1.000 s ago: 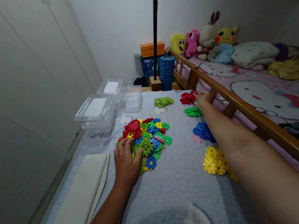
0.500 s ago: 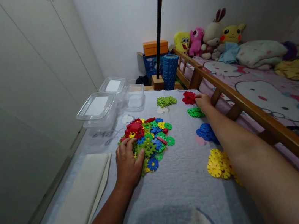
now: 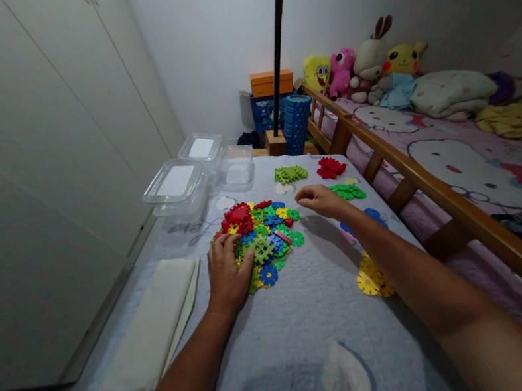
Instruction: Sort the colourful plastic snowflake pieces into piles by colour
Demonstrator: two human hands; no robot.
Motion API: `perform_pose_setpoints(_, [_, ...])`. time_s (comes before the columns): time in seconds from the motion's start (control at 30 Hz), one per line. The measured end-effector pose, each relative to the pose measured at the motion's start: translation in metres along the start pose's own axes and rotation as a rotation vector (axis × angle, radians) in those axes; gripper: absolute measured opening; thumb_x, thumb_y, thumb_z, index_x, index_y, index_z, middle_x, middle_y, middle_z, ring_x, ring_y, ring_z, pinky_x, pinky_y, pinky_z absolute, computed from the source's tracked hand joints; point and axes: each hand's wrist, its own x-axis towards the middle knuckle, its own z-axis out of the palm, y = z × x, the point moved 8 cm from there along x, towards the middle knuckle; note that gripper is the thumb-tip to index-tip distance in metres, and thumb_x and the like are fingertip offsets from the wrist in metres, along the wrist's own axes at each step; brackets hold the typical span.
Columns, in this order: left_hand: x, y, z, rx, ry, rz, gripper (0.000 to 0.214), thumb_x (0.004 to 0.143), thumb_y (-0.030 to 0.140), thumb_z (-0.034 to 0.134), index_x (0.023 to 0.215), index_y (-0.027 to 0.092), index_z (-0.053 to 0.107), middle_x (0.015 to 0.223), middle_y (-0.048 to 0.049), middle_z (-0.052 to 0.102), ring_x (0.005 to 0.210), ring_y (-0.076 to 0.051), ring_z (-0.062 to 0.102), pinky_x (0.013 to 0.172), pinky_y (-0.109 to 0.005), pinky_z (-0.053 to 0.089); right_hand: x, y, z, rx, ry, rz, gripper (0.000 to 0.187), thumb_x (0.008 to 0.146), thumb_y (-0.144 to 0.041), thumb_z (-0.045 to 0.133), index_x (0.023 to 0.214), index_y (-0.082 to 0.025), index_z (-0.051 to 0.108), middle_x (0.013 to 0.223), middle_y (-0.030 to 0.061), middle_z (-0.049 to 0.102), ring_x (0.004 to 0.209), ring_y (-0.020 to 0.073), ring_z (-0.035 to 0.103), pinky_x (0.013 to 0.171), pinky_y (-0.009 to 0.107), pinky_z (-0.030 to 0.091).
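A mixed heap of plastic snap-together pieces (image 3: 274, 227) in red, blue, green and yellow lies at the middle of the table. My left hand (image 3: 228, 267) rests against the heap's near left side, fingers spread over its edge. Right of the heap, my right hand (image 3: 320, 200) hangs above the cloth with loosely bent fingers and no piece visible in it. Beyond and beside it lie single-colour piles: light green pieces (image 3: 290, 174), red pieces (image 3: 331, 167), green pieces (image 3: 348, 191), blue pieces (image 3: 374, 215) and yellow pieces (image 3: 371, 278). My right forearm partly covers the blue and yellow piles.
Clear plastic containers (image 3: 175, 182) stand at the table's back left. A folded cream cloth (image 3: 150, 329) lies at the left. The bed's wooden rail (image 3: 422, 194) runs along the right side. A black pole (image 3: 278, 37) rises behind the table, beside a blue foam roller (image 3: 298, 125).
My right hand has left the red pile and moved left and nearer, towards the mixed heap. My left hand stays at the heap. The camera view has shifted slightly.
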Motion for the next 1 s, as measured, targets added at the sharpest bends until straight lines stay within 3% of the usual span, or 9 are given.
perform_pose_setpoints(0.07, [0.000,0.000,-0.001,-0.009,0.012,-0.003,0.037,0.089,0.041,0.057,0.119,0.022,0.064,0.127,-0.0122,0.060,0.129,-0.032,0.053,0.114,-0.051,0.040,-0.011,-0.018,0.021,-0.138,-0.069,-0.057,0.016,0.078,-0.013,0.063,0.088,-0.017,0.074,0.086,0.0028,0.073,0.078,0.0157,0.063,0.078,0.027,0.047])
perform_pose_setpoints(0.2, [0.001,-0.001,-0.003,-0.028,0.021,-0.009,0.036,0.088,0.040,0.057,0.118,0.021,0.064,0.128,-0.0134,0.059,0.132,-0.032,0.051,0.116,-0.052,0.038,-0.022,-0.031,0.043,-0.356,-0.076,-0.128,0.026,0.078,-0.008,0.067,0.100,-0.018,0.076,0.097,0.0051,0.072,0.087,0.0168,0.063,0.082,0.026,0.047])
perform_pose_setpoints(0.33, [0.002,-0.001,-0.004,-0.042,0.022,-0.016,0.036,0.087,0.039,0.057,0.118,0.021,0.064,0.131,-0.0135,0.058,0.133,-0.032,0.051,0.116,-0.052,0.038,-0.028,-0.028,0.052,-0.466,-0.086,-0.134,0.026,0.079,-0.007,0.067,0.099,-0.019,0.077,0.096,0.0051,0.069,0.087,0.0173,0.062,0.082,0.025,0.046])
perform_pose_setpoints(0.57, [0.002,-0.001,-0.002,-0.042,0.033,-0.002,0.035,0.087,0.039,0.057,0.117,0.021,0.064,0.128,-0.0138,0.059,0.131,-0.032,0.052,0.115,-0.052,0.039,-0.036,-0.024,0.054,-0.445,-0.079,-0.079,0.018,0.077,-0.008,0.065,0.090,-0.018,0.073,0.091,0.0043,0.068,0.082,0.0169,0.060,0.076,0.025,0.043])
perform_pose_setpoints(0.83, [0.003,-0.003,0.000,-0.033,0.019,0.003,0.036,0.089,0.041,0.056,0.118,0.021,0.064,0.126,-0.0135,0.059,0.132,-0.032,0.051,0.115,-0.052,0.039,-0.033,-0.014,0.041,-0.209,-0.027,-0.033,0.006,0.074,-0.014,0.067,0.078,-0.018,0.066,0.077,-0.0012,0.065,0.071,0.0132,0.056,0.068,0.024,0.040])
perform_pose_setpoints(1.0, [0.003,-0.002,0.000,-0.026,0.011,0.003,0.036,0.089,0.040,0.056,0.117,0.020,0.064,0.127,-0.0139,0.059,0.131,-0.033,0.051,0.115,-0.053,0.039,-0.014,0.022,-0.011,0.111,0.167,0.097,0.015,0.070,-0.027,0.071,0.077,-0.019,0.061,0.070,-0.0029,0.064,0.062,0.0121,0.057,0.060,0.023,0.043])
